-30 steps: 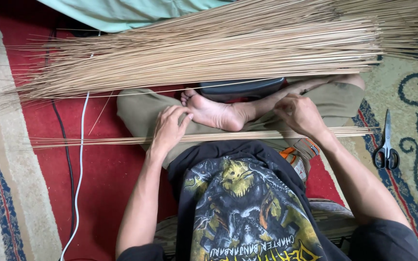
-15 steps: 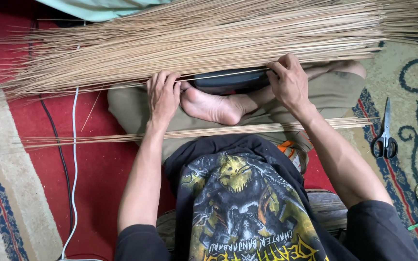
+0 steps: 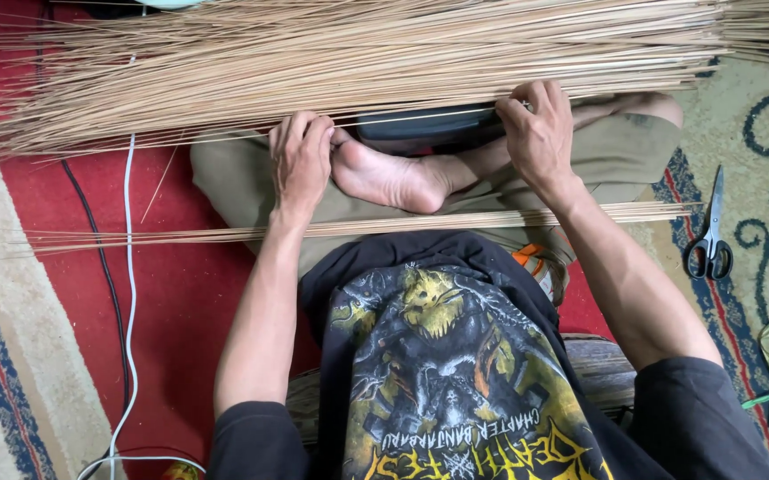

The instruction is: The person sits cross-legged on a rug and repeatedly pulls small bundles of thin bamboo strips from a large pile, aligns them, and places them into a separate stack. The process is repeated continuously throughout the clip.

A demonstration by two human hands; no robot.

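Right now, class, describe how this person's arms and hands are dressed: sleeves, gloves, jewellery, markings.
Both arms are bare below short black sleeves. The left hand and right hand wear no gloves, and no rings, watch or bracelets show. The sleeves belong to a black T-shirt with a yellow graphic print.

The big pile of thin sticks runs out of the frame at the upper left, top and upper right, so its ends are not seen. A dark object at the centre lies mostly hidden under the sticks. The fingertips of the left hand and the right hand tuck among them; whether either grip pinches a stick cannot be told.
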